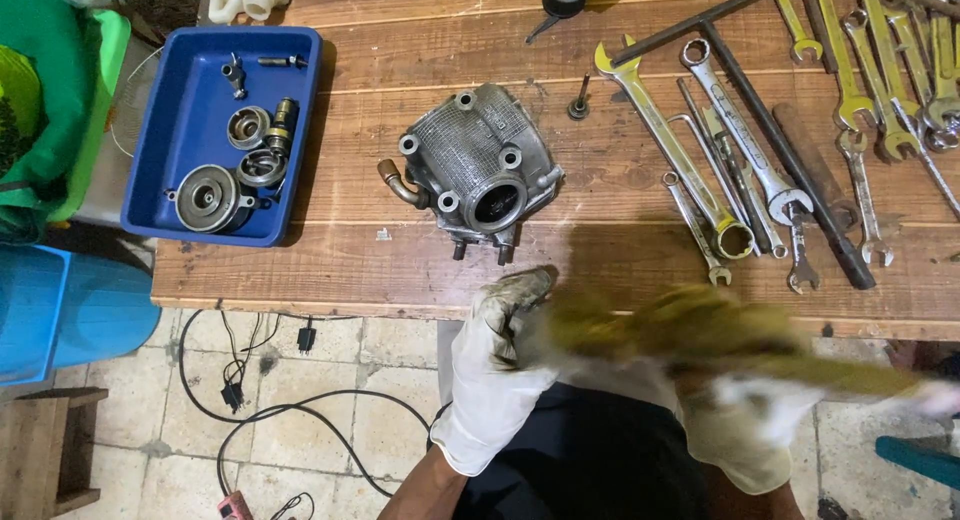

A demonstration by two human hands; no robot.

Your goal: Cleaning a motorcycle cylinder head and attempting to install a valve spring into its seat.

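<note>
Wooden plank tabletop [420,50] runs across the view above a tiled floor [330,360] strewn with black cables [270,415]. My left hand [495,365], in a soiled white glove, is near the tabletop's front edge; its fingers [520,290] curl around one end of a yellow-green cloth [700,330], which is blurred by motion. My right hand [750,420], also gloved, is blurred; I cannot tell its grip, though the cloth lies across it. An aluminium cylinder head [480,170] rests on the tabletop just beyond my left fingers, apart from them. Spanners [680,160] lie to its right; a blue tray [165,100] of engine parts sits to its left.
</note>
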